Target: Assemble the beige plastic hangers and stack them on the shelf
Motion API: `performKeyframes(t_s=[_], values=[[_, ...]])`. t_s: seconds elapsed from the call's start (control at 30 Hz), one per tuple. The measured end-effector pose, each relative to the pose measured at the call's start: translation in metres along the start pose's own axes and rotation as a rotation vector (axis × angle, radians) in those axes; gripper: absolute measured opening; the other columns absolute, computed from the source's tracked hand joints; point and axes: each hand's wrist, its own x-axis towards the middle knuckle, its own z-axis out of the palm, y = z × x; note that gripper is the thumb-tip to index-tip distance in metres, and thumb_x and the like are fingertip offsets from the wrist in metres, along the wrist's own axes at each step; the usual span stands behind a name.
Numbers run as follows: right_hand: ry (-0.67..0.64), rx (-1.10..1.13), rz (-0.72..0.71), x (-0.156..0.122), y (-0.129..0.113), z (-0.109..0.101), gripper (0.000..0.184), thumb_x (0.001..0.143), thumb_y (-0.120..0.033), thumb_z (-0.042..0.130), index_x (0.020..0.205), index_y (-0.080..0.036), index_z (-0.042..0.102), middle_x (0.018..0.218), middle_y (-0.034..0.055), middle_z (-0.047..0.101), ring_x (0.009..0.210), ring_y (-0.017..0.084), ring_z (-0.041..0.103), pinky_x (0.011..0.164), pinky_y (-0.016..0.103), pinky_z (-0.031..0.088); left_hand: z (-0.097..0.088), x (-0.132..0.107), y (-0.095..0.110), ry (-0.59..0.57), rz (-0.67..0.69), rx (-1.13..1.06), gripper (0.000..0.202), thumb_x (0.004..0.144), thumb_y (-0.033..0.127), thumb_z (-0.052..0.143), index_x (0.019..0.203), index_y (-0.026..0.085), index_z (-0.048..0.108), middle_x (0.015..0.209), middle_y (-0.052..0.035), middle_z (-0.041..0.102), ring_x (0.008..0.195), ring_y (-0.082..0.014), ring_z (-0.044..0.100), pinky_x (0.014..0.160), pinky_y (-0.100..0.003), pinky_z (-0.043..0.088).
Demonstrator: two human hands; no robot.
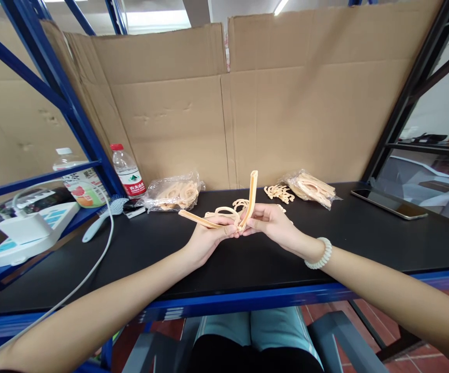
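Observation:
My left hand pinches a flat, pale-beige strip that slants out to the left. In my right hand a second beige strip stands nearly upright and bends near its lower end. The lower ends of both strips meet between my fingertips; whether they are joined there cannot be made out. Just behind my fingers, beige curved loops show partly, and my hands hide some of them. A pile of small beige curly pieces lies on the black tabletop beyond my right hand.
Clear bags of beige pieces lie at the back left and back right. A phone rests at right. On the left are a red-capped bottle, a hairbrush, a power strip and a white cable. Cardboard walls the back.

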Motion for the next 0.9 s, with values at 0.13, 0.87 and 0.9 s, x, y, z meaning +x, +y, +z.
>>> performKeyframes(t_s=[0.13, 0.87, 0.9], values=[[0.06, -0.028, -0.046, 0.002, 0.005, 0.004, 0.034, 0.074, -0.045, 0.076, 0.088, -0.016, 0.066, 0.085, 0.0049, 0.069, 0.075, 0.019, 0.07, 0.074, 0.037, 0.062, 0.003, 0.0, -0.001, 0.06, 0.013, -0.017, 0.012, 0.066, 0.019, 0.081, 0.075, 0.013, 0.077, 0.078, -0.0064, 0.071, 0.069, -0.0133, 0.064, 0.072, -0.027, 0.054], [0.079, -0.03, 0.19, 0.003, -0.01, -0.009, 0.025, 0.068, -0.031, 0.08, 0.083, -0.015, 0.068, 0.089, 0.0067, 0.071, 0.084, 0.019, 0.07, 0.06, 0.021, 0.057, 0.004, 0.003, -0.001, 0.201, -0.054, -0.095, 0.019, 0.065, 0.021, 0.084, 0.076, 0.009, 0.074, 0.071, -0.0051, 0.07, 0.066, -0.0097, 0.065, 0.068, -0.018, 0.055], [0.05, -0.042, 0.191, 0.004, -0.014, -0.018, 0.025, 0.067, -0.03, 0.081, 0.082, -0.015, 0.069, 0.086, 0.0059, 0.071, 0.08, 0.017, 0.069, 0.059, 0.02, 0.056, 0.003, 0.003, 0.0, 0.217, -0.062, -0.093, 0.018, 0.065, 0.02, 0.084, 0.076, 0.01, 0.074, 0.07, -0.0043, 0.07, 0.065, -0.0092, 0.064, 0.066, -0.017, 0.055]])
